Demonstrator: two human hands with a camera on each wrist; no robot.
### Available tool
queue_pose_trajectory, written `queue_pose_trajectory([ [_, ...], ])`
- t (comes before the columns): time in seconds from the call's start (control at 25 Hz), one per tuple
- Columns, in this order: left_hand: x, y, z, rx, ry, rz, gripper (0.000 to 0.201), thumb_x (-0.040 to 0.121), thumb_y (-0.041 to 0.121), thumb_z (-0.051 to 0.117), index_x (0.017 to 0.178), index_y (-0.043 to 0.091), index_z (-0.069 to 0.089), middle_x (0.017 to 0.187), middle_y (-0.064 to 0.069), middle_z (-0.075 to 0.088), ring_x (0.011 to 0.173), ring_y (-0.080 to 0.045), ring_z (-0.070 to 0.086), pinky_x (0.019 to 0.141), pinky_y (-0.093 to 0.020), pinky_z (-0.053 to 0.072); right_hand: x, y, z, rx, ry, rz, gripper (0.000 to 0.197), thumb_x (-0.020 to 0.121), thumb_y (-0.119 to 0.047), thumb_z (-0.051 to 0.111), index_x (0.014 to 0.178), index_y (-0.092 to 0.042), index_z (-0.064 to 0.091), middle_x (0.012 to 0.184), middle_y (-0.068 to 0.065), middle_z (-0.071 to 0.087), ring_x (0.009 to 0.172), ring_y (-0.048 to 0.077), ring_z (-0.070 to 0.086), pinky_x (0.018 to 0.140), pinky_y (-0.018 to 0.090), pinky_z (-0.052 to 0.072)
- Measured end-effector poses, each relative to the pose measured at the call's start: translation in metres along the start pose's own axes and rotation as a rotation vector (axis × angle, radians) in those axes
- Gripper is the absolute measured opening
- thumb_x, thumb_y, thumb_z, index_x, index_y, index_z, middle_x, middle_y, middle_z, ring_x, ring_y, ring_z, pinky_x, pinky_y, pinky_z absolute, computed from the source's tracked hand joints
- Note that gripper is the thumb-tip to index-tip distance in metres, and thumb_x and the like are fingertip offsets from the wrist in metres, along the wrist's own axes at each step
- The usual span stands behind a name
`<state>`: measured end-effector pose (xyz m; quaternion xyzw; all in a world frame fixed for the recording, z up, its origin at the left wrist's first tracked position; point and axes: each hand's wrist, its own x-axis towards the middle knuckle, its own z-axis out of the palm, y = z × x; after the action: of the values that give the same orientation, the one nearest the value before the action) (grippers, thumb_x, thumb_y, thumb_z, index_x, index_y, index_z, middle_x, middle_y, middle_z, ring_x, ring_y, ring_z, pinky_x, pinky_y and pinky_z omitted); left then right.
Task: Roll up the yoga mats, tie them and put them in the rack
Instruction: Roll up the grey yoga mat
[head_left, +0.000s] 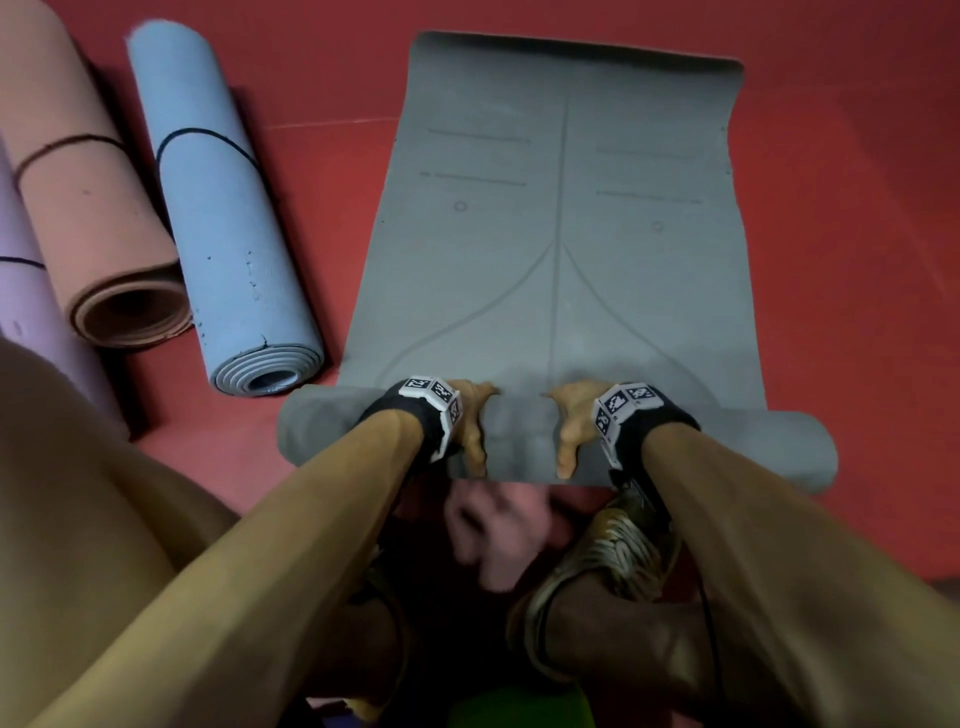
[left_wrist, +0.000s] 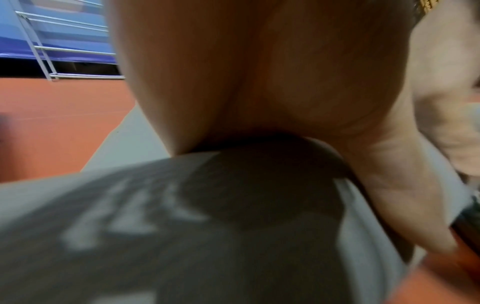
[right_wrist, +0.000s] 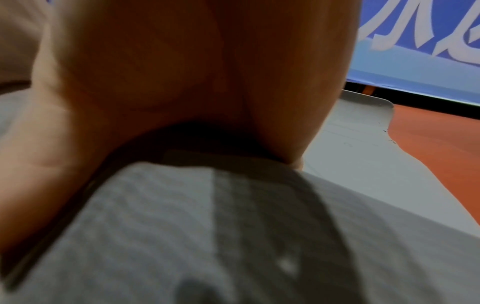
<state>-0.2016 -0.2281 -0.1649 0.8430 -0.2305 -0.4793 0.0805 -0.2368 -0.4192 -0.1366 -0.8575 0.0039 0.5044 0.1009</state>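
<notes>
A grey yoga mat (head_left: 561, 234) lies on the red floor, its far part flat and its near end wound into a roll (head_left: 519, 441). My left hand (head_left: 470, 415) and right hand (head_left: 574, 415) sit side by side on the middle of the roll. Their fingers curl over its far side and the thumbs lie on the near side. In the left wrist view my palm (left_wrist: 259, 72) arches over the roll (left_wrist: 182, 226). The right wrist view shows the right palm (right_wrist: 194, 61) cupped over the roll (right_wrist: 207, 226) in the same way.
Left of the grey mat lie a rolled blue mat (head_left: 223, 218) and a rolled peach mat (head_left: 88, 171), each tied with a cord, and a lilac roll (head_left: 26, 291). My sandalled foot (head_left: 608, 551) is just behind the roll. A white metal frame (left_wrist: 64, 47) stands at the floor's far edge.
</notes>
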Motion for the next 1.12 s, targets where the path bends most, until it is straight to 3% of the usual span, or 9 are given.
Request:
queue_pose_trajectory([
  [0.08,-0.012,0.005,0.004,0.087,0.069,-0.004,0.124,0.031,0.059,0.089,0.141,0.037,0.036,0.127,0.001,0.056,0.117,-0.025,0.058,0.102,-0.044,0.046,0.005,0.000,-0.008,0.030,-0.045,0.004,0.109,0.019,-0.037,0.093,0.123,-0.025,0.062,0.111,-0.003,0.073,0.101,0.022,0.070,0.087,0.037,0.059],
  [0.24,-0.023,0.012,0.013,0.225,0.133,-0.067,0.118,0.045,0.055,0.088,0.145,0.037,0.028,0.132,0.001,0.050,0.123,-0.027,0.051,0.103,-0.048,0.036,0.004,-0.002,-0.016,0.097,-0.129,0.001,0.117,0.030,-0.029,0.096,0.138,-0.018,0.053,0.123,0.002,0.068,0.110,0.026,0.066,0.095,0.042,0.055],
  [0.4,-0.009,0.009,0.000,0.073,0.030,-0.054,0.123,0.017,0.054,0.086,0.132,0.041,0.044,0.112,0.010,0.066,0.104,-0.017,0.067,0.092,-0.037,0.054,-0.001,0.000,-0.006,0.163,-0.079,0.017,0.109,0.053,-0.016,0.094,0.148,-0.017,0.041,0.137,0.005,0.059,0.126,0.028,0.055,0.104,0.039,0.048],
  [0.52,0.007,0.001,-0.011,0.026,-0.074,-0.023,0.103,0.015,0.051,0.090,0.112,0.036,0.058,0.091,0.013,0.073,0.085,-0.011,0.072,0.081,-0.038,0.060,-0.008,0.004,0.008,0.066,0.045,-0.002,0.111,0.056,-0.034,0.094,0.149,-0.028,0.033,0.141,0.003,0.053,0.133,0.028,0.048,0.107,0.041,0.041],
  [0.68,0.002,0.001,-0.029,-0.109,-0.232,-0.017,0.080,0.027,0.036,0.098,0.099,0.033,0.064,0.092,0.005,0.076,0.088,-0.022,0.073,0.079,-0.047,0.060,-0.018,0.001,0.025,-0.180,0.201,0.008,0.123,0.053,-0.050,0.091,0.151,-0.027,0.020,0.144,0.009,0.043,0.133,0.033,0.041,0.107,0.048,0.031],
  [0.84,-0.002,0.003,-0.027,-0.108,-0.226,-0.020,0.087,0.036,0.033,0.099,0.113,0.029,0.058,0.107,0.002,0.072,0.100,-0.026,0.070,0.087,-0.045,0.058,-0.011,-0.003,0.012,-0.119,0.115,0.042,0.123,0.044,-0.044,0.094,0.149,-0.028,0.031,0.136,0.004,0.057,0.125,0.029,0.054,0.106,0.043,0.040],
  [0.92,-0.006,0.004,-0.017,-0.106,-0.154,-0.019,0.093,0.045,0.032,0.098,0.127,0.025,0.052,0.120,0.002,0.067,0.112,-0.023,0.064,0.097,-0.040,0.052,-0.005,-0.003,0.000,-0.018,0.003,0.020,0.119,0.035,-0.034,0.096,0.142,-0.027,0.046,0.126,0.001,0.065,0.114,0.027,0.063,0.097,0.042,0.052],
  [1.0,-0.012,0.007,-0.005,-0.010,-0.047,-0.002,0.106,0.053,0.038,0.095,0.142,0.022,0.040,0.133,-0.002,0.056,0.123,-0.024,0.056,0.104,-0.035,0.044,-0.001,-0.002,-0.010,0.100,-0.101,0.012,0.115,0.026,-0.026,0.097,0.133,-0.023,0.056,0.114,0.001,0.071,0.100,0.028,0.070,0.085,0.047,0.059],
  [1.12,-0.013,0.007,0.005,0.073,0.058,0.014,0.118,0.047,0.048,0.094,0.146,0.027,0.035,0.135,-0.004,0.055,0.123,-0.026,0.056,0.104,-0.036,0.045,0.003,-0.001,-0.018,0.142,-0.208,-0.010,0.106,0.026,-0.023,0.097,0.126,-0.020,0.061,0.112,0.006,0.073,0.102,0.033,0.070,0.087,0.054,0.057],
])
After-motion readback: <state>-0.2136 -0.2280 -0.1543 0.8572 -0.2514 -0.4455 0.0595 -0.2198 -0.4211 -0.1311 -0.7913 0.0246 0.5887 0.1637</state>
